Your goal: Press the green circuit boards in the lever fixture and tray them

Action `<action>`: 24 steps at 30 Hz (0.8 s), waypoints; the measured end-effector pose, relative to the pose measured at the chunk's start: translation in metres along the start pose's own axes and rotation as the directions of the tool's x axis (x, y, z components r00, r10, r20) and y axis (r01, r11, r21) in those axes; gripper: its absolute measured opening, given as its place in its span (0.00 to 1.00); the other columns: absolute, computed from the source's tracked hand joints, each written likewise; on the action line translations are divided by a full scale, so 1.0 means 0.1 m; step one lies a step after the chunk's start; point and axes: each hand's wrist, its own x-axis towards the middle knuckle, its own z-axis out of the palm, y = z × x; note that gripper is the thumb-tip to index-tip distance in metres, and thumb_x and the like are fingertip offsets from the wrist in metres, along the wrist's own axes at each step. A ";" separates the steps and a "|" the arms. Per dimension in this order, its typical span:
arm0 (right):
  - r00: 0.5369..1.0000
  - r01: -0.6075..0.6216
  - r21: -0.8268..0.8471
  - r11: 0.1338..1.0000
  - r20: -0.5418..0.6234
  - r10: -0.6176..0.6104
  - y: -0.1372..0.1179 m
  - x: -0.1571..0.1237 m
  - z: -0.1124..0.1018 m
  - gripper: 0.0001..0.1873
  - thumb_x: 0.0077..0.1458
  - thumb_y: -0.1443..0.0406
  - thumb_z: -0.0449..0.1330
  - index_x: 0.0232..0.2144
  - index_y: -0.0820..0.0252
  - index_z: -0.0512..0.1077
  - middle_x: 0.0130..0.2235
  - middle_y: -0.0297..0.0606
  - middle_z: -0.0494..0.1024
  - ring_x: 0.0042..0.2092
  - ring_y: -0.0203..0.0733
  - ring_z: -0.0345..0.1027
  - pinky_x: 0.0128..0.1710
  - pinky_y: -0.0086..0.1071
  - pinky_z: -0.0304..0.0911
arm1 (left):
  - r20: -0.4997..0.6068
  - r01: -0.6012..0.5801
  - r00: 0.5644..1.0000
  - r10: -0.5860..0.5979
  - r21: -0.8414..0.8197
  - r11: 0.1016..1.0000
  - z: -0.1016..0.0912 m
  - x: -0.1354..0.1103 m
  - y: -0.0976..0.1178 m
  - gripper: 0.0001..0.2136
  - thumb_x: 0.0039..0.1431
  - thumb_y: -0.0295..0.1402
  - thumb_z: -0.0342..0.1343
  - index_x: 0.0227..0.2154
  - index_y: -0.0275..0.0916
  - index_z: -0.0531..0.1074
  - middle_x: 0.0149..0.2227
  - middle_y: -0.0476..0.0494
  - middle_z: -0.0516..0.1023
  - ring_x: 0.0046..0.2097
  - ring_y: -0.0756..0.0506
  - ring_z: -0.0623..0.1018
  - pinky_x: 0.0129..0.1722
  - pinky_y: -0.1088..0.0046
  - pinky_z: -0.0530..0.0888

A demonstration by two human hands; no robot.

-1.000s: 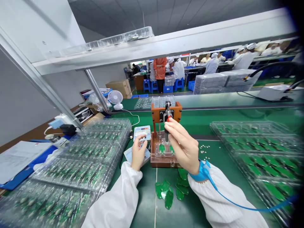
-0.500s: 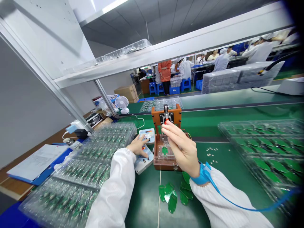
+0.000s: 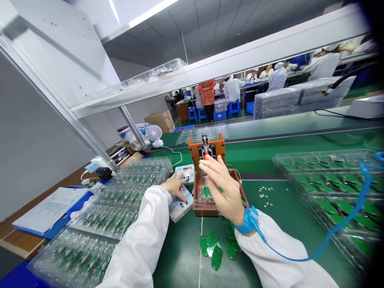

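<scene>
My left hand (image 3: 175, 186) lies with fingers spread over two small white electronic boxes. Its fingertips rest on the upper box (image 3: 188, 169) and the lower box (image 3: 181, 208), both with lit red digits. My right hand (image 3: 223, 188) is held flat, fingers stretched out, against the red-tipped lever (image 3: 205, 155) of a toggle clamp on an orange test fixture (image 3: 194, 152). Under that hand, a green circuit board (image 3: 206, 192) sits in the clear holder of the fixture's brown base (image 3: 204, 211), partly hidden. Loose green boards (image 3: 216, 256) lie in front of the base.
Stacked clear trays of boards stand at left (image 3: 99, 224) and right (image 3: 333, 180). Small pale pieces (image 3: 264, 192) are scattered right of the fixture. A white fan (image 3: 154, 134) stands behind. A blue wrist-strap cord (image 3: 339, 228) runs from my right wrist. Co-workers sit far back.
The view has shifted slightly. The blue cord at my right wrist has swung upward on the right. Both hands keep nearly the same places, my right still at the clamp lever.
</scene>
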 end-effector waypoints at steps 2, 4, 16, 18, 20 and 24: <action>1.000 0.010 -0.010 1.000 0.000 -0.010 0.01 0.00 0.00 0.36 0.66 0.78 0.53 0.68 0.40 0.62 0.64 0.32 0.74 0.69 0.44 0.62 0.74 0.53 0.51 | -0.006 0.018 1.000 -0.018 -0.006 1.000 -0.02 -0.04 -0.03 0.64 0.41 0.58 0.70 0.75 0.41 0.42 0.76 0.38 0.32 0.75 0.25 0.33 0.73 0.45 0.44; 1.000 0.018 -0.008 1.000 -0.003 -0.018 0.01 0.00 0.00 0.36 0.66 0.78 0.53 0.68 0.40 0.62 0.64 0.33 0.74 0.69 0.44 0.62 0.73 0.52 0.53 | 0.010 0.038 0.999 -0.038 -0.001 0.999 -0.03 -0.07 -0.05 0.64 0.40 0.58 0.70 0.75 0.41 0.42 0.76 0.37 0.33 0.75 0.24 0.34 0.73 0.43 0.45; 1.000 -0.011 0.031 0.999 0.019 0.010 -0.01 -0.03 0.00 0.35 0.67 0.78 0.53 0.68 0.41 0.63 0.65 0.34 0.72 0.71 0.44 0.58 0.70 0.46 0.61 | 0.079 0.042 0.996 -0.044 0.028 0.999 -0.01 -0.02 -0.07 0.69 0.31 0.58 0.73 0.75 0.45 0.43 0.76 0.38 0.34 0.74 0.21 0.37 0.71 0.38 0.48; 1.000 -0.014 0.033 0.999 0.018 0.013 0.00 -0.03 0.00 0.35 0.67 0.78 0.53 0.68 0.41 0.63 0.65 0.34 0.71 0.71 0.45 0.58 0.70 0.47 0.61 | 0.075 0.031 0.997 -0.033 0.021 0.999 0.00 -0.01 -0.09 0.69 0.31 0.59 0.73 0.75 0.46 0.43 0.76 0.37 0.34 0.74 0.21 0.37 0.71 0.37 0.49; 1.000 -0.018 0.037 0.999 0.020 0.017 0.00 -0.03 0.00 0.34 0.67 0.77 0.53 0.68 0.41 0.63 0.66 0.34 0.71 0.71 0.46 0.58 0.70 0.48 0.61 | 0.070 0.019 0.997 -0.020 0.016 1.000 0.01 0.00 -0.10 0.69 0.30 0.60 0.73 0.74 0.46 0.43 0.76 0.36 0.34 0.74 0.21 0.37 0.70 0.36 0.49; 0.999 -0.026 0.039 0.999 0.022 0.025 0.00 -0.04 0.00 0.33 0.68 0.76 0.52 0.68 0.41 0.63 0.66 0.34 0.71 0.71 0.49 0.59 0.70 0.51 0.63 | 0.081 0.015 0.997 -0.016 0.011 1.000 0.03 0.01 -0.11 0.69 0.31 0.57 0.75 0.75 0.44 0.43 0.76 0.34 0.34 0.74 0.20 0.36 0.70 0.36 0.48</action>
